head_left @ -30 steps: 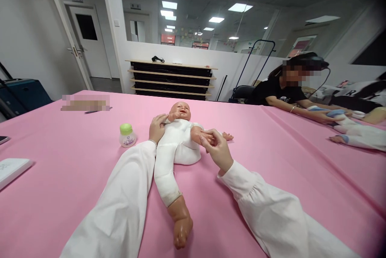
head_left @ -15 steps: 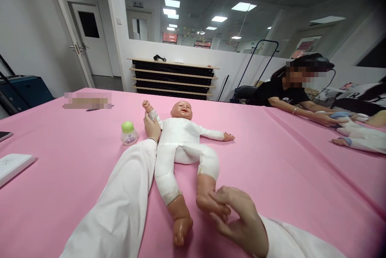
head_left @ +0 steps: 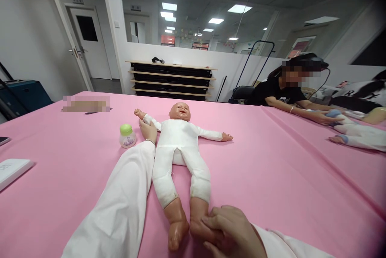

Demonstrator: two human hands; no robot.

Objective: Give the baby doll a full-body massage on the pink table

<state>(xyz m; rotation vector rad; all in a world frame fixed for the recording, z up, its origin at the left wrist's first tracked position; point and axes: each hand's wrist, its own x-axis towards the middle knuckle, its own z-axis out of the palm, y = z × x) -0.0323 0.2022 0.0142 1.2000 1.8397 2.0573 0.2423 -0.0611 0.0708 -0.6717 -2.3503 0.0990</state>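
Observation:
A baby doll (head_left: 179,133) with a white cloth body and hard tan head, hands and feet lies on its back, head away from me. My left hand (head_left: 148,130) is closed around the doll's forearm on the left side, its fingers partly hidden by the arm. Nearer to me, my right hand (head_left: 230,230) grips the doll's foot (head_left: 202,228) on the right side, thumb on top. That leg is stretched out beside the other one. Just left of my left hand stands a small jar (head_left: 127,136) with a green lid.
A pink cloth (head_left: 271,177) covers the table. At the left edge lie a white box-like object (head_left: 13,171) and a phone (head_left: 4,140). A blurred-out item (head_left: 86,104) lies far left. Across on the right, a person (head_left: 286,93) handles another doll (head_left: 362,131).
The doll's right-side leg went from bent to straighter as my right hand brought the foot down toward me. My left hand and the doll's arm shifted slightly left and down.

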